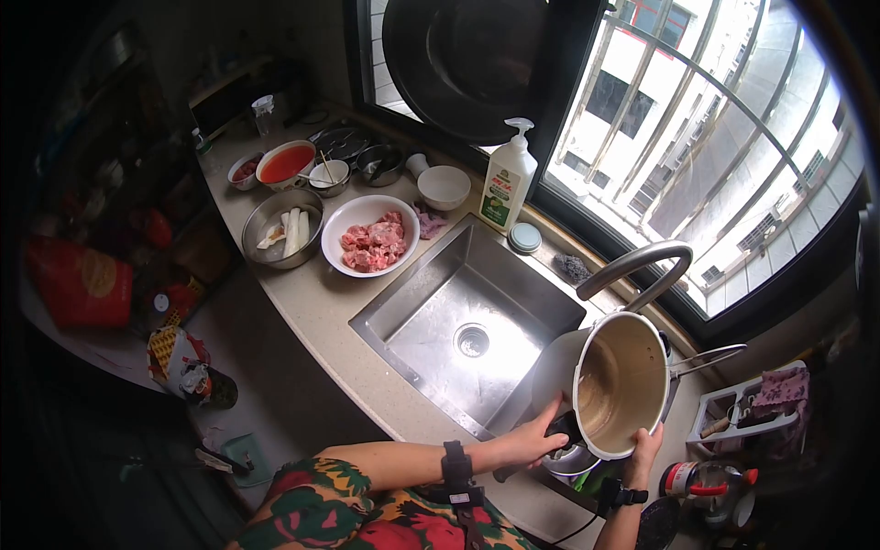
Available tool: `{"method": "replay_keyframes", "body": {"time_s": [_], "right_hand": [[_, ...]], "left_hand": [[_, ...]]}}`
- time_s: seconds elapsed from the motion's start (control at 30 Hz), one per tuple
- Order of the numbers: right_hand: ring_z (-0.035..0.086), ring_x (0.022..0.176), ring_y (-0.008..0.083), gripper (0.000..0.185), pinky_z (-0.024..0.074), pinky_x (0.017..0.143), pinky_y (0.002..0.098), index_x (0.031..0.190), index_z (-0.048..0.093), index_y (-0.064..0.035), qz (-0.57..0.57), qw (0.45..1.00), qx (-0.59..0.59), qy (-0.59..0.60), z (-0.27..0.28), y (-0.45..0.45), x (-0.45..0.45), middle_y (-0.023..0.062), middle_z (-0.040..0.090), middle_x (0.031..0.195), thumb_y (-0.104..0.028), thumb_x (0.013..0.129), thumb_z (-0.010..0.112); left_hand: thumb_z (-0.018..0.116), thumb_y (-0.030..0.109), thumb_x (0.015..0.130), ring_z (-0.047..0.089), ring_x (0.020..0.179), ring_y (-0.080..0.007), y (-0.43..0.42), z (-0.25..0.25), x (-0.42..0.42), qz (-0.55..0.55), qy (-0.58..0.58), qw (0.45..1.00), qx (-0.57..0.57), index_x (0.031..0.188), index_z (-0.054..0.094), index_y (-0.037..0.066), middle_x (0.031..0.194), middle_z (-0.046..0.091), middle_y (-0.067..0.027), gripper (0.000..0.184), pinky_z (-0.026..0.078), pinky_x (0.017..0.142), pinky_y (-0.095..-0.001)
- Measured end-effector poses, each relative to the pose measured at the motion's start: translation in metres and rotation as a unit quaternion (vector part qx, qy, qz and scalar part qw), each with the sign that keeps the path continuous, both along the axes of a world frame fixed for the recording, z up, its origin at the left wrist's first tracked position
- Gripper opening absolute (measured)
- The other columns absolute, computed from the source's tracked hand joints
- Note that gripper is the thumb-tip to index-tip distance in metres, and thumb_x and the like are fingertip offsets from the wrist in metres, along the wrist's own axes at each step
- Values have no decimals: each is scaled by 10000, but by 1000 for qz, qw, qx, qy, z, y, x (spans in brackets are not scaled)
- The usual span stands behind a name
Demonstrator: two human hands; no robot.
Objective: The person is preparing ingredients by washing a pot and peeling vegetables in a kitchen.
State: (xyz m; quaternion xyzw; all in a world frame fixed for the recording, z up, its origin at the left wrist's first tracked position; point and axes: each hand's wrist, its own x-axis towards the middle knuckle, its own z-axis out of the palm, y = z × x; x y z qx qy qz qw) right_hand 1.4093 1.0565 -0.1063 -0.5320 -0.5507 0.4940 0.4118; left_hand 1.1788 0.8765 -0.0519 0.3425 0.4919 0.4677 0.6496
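Observation:
A deep metal pot (600, 394) with a pale, stained inside is held tilted over the right end of the sink (440, 321), its mouth turned towards me. My left hand (533, 442) is closed around the pot's black handle. My right hand (644, 451) grips the rim and side at the lower right. The curved faucet (642, 266) stands right behind the pot. Below the hands, a metal bowl (570, 463) and something green are partly hidden by the pot and arms.
Left of the sink are a white bowl of raw meat (374, 240), a metal basin (286, 238) with white pieces, and a bowl of red liquid (286, 165). A pump bottle (507, 179) stands behind the sink. At right are a white rack (747, 403) and a sauce bottle (706, 478).

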Motion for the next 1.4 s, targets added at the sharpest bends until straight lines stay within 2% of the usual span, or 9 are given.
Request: {"method": "replay_keyframes", "body": {"time_s": [0.1, 0.17, 0.53, 0.8, 0.9, 0.97, 1.4], "right_hand": [[503, 716, 129, 378, 417, 631, 227, 1030, 473, 11, -2, 1000, 5, 18, 2, 0, -4, 52, 534, 867, 6, 656, 417], [492, 663, 124, 405, 401, 572, 221, 1023, 481, 14, -15, 999, -3, 35, 7, -2, -8, 47, 527, 822, 10, 625, 403], [472, 632, 109, 402, 389, 554, 220, 1026, 488, 13, -17, 999, 14, 26, -20, 13, 7, 37, 524, 797, 18, 635, 397], [466, 614, 105, 388, 388, 542, 219, 1010, 490, 6, -11, 999, 9, 35, -18, 10, 5, 33, 521, 786, 25, 635, 397], [468, 619, 108, 381, 390, 547, 220, 1004, 489, 6, -15, 999, 8, 30, -19, 10, 7, 36, 520, 787, 22, 634, 399], [508, 720, 130, 406, 420, 636, 227, 1045, 479, 20, 4, 1000, -19, 23, -19, 11, 10, 51, 536, 871, 7, 642, 424], [519, 736, 144, 411, 429, 657, 235, 1036, 482, 30, -1, 1000, -16, 24, -28, 12, 15, 59, 543, 876, 4, 630, 425]], "left_hand": [[485, 220, 882, 442, 467, -80, 1, -5, 2, 0, -15, 1000, 10, 1382, -183, 159, 719, 476, -46, 836, 401, 410, -224], [483, 218, 884, 443, 468, -78, 0, -5, 4, 4, -12, 1000, 8, 1381, -184, 160, 717, 477, -45, 834, 401, 409, -223], [480, 233, 886, 448, 475, -81, 1, -3, 11, 11, -1, 1000, 9, 1380, -187, 157, 743, 482, -53, 833, 405, 415, -221], [476, 244, 887, 449, 483, -86, 1, -1, 11, 3, 5, 1000, 2, 1379, -191, 156, 772, 488, -66, 834, 407, 422, -229], [477, 245, 888, 448, 486, -85, 1, -1, 12, 1, 4, 1000, -2, 1380, -189, 158, 762, 486, -60, 832, 407, 426, -227], [476, 245, 890, 448, 487, -85, 1, 0, 12, 0, 1, 1000, -5, 1380, -188, 159, 761, 484, -59, 830, 407, 427, -227], [479, 245, 895, 453, 493, -86, 2, 1, 18, 5, -6, 1000, -8, 1383, -182, 170, 746, 462, -46, 825, 409, 427, -229]]}}
